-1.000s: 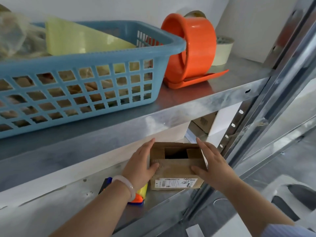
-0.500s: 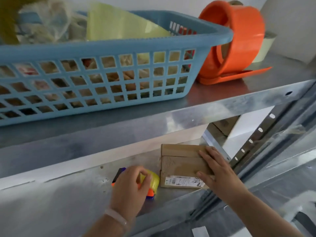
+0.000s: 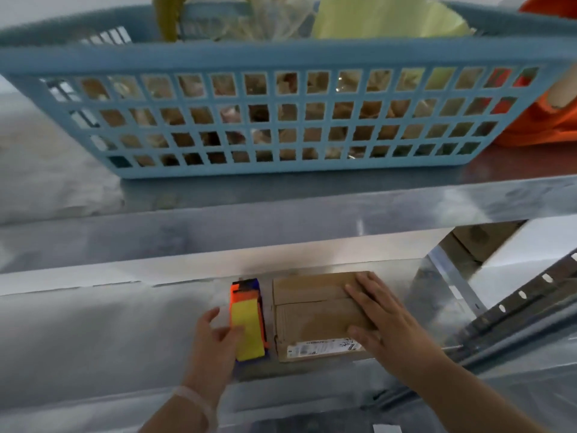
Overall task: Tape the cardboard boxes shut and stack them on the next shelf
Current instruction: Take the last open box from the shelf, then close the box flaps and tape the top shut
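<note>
Since half a second ago the left hand (image 3: 215,342) has slid to the left side of the tape dispenser (image 3: 248,323), uncovering most of its yellow face, and the view has swung left so that the orange holder (image 3: 543,126) now sits cut off at the right edge.

Nearest, a pale bracelet (image 3: 193,398) circles the left wrist. That hand grips the near left part of the dispenser, thumb laid over the yellow face and fingers curled against its left side. The dispenser lies on the lower shelf (image 3: 93,332), just left of the cardboard box (image 3: 312,314) and close beside it.

The right hand (image 3: 384,323) rests flat on the right half of the box top, fingers straight and spread, thumb near the front edge. The box stands on the lower shelf with its flaps folded down. A white label (image 3: 324,348) shows on its near face.

To the right stands a perforated metal upright (image 3: 524,295). Farther back on the right, part of another cardboard box (image 3: 480,242) shows behind the frame.

Above, the upper shelf (image 3: 281,220) carries a blue basket (image 3: 281,57) holding a pale green sheet (image 3: 384,20) and blurred wrapped items, with the orange holder just right of it.
</note>
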